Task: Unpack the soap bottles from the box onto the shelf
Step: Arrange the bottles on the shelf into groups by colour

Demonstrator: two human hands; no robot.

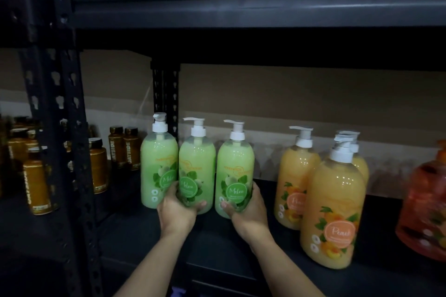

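Three green "Melon" soap bottles with white pumps stand in a row on the dark shelf [217,243]. My left hand [177,212] grips the base of the middle green bottle [196,164]. My right hand [248,212] grips the base of the right green bottle [235,164]. The left green bottle [159,161] stands untouched beside them. Both held bottles are upright and look to be resting on the shelf. The box is not in view.
Orange "Peach" soap bottles [331,212] stand to the right, and a red-orange bottle [427,210] at the far right edge. Brown bottles [38,181] fill the neighbouring bay behind the black upright post [67,152]. An upper shelf [241,2] hangs overhead with more bottles.
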